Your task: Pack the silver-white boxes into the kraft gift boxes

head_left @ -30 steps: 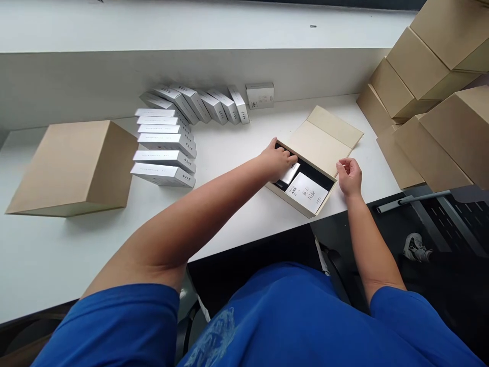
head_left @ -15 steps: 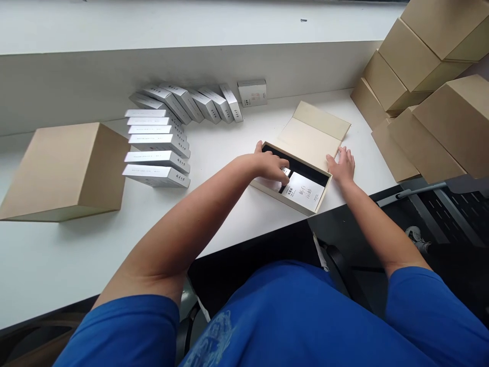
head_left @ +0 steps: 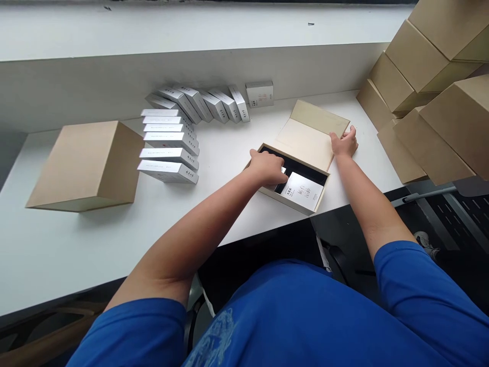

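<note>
An open tan gift box (head_left: 292, 202) with a black lining lies near the table's front edge. Its hinged lid (head_left: 305, 135) lies folded back behind it. A white printed card (head_left: 303, 191) rests in the box's right part. My left hand (head_left: 267, 167) is inside the box, its fingers curled down on a small silver box (head_left: 283, 171) that is mostly hidden. My right hand (head_left: 345, 142) grips the lid's far right edge, fingers closed over it.
Two rows of several silver boxes (head_left: 170, 148) stand at the back left, with one more (head_left: 260, 94) upright against the wall. A closed tan box (head_left: 84, 165) sits at the left. Stacked tan boxes (head_left: 428, 92) crowd the right side. The table edge (head_left: 244, 232) runs just in front of the open box.
My right hand slid from the box's right side up to the lid's far edge and closed on it. My left hand shifted slightly down into the box over the silver box.
</note>
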A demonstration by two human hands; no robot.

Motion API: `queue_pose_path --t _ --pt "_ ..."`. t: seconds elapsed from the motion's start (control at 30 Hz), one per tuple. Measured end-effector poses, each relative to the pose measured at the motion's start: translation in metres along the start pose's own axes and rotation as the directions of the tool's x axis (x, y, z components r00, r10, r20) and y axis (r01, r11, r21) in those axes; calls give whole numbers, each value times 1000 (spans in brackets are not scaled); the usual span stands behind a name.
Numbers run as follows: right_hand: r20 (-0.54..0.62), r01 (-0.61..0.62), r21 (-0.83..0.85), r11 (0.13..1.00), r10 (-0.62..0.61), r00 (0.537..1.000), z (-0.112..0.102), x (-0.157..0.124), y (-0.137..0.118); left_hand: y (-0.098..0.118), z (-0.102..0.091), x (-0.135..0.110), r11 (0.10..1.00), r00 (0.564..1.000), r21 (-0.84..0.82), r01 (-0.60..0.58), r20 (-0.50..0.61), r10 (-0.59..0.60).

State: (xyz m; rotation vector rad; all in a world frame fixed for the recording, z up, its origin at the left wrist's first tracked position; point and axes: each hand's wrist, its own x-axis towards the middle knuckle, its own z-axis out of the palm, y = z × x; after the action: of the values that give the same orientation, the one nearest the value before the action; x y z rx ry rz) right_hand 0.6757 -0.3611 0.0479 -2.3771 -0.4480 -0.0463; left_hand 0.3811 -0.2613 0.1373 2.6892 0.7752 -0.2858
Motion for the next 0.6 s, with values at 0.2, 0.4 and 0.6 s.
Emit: queue_pose_path --t 0.2,0.4,0.6 --pt "102 53 141 989 -68 992 -9 -6 3 -9 11 -16 998 990 -49 37 -136 -43" --pt "116 123 549 827 -221 968 -9 -12 5 -4 19 -34 984 979 -166 63 -183 -93" --pt "78 194 636 747 -313 947 -20 -13 -13 8 13 -40 974 977 -196 111 -157 -142"
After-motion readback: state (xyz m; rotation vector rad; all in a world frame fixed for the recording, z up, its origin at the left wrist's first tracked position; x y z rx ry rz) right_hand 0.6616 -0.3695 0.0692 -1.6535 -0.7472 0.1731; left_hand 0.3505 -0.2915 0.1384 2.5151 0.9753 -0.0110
